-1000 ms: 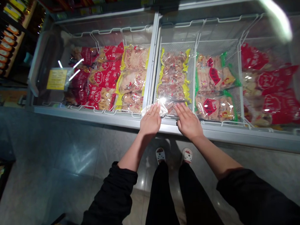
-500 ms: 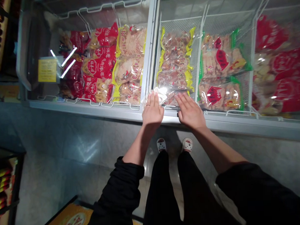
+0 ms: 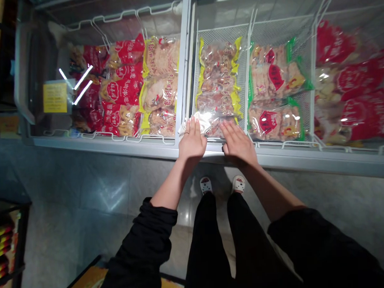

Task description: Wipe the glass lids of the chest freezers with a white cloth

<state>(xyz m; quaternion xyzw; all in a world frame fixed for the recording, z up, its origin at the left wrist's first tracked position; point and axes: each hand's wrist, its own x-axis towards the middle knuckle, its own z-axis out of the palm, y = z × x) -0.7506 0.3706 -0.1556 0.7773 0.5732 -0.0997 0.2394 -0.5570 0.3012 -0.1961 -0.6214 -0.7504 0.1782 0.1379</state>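
Observation:
My left hand (image 3: pixel 192 139) lies flat with fingers stretched out, pressing a crumpled white cloth or tissue (image 3: pixel 204 123) onto the glass lid near the front edge of a chest freezer (image 3: pixel 142 150). A ring shows on one finger. To its right, my right hand (image 3: pixel 239 143) also rests flat on the glass, holding nothing, its fingers pointing forward. Under the glass by both hands are yellow-edged food bags (image 3: pixel 216 82) in a white wire basket. Part of the cloth is hidden beneath the left fingers.
Red bags (image 3: pixel 121 89) and yellow-edged flat packs (image 3: pixel 163 90) fill the left side. Green-edged bags (image 3: pixel 274 78) and more red bags (image 3: pixel 363 87) lie to the right. A yellow notice (image 3: pixel 54 97) sits at the left. Shelves (image 3: pixel 8 247) stand on the left.
The view has shifted a little, so the freezer appears slightly farther left. Both hands stay flat at nearly the same spots on the glass, the cloth still under the left.

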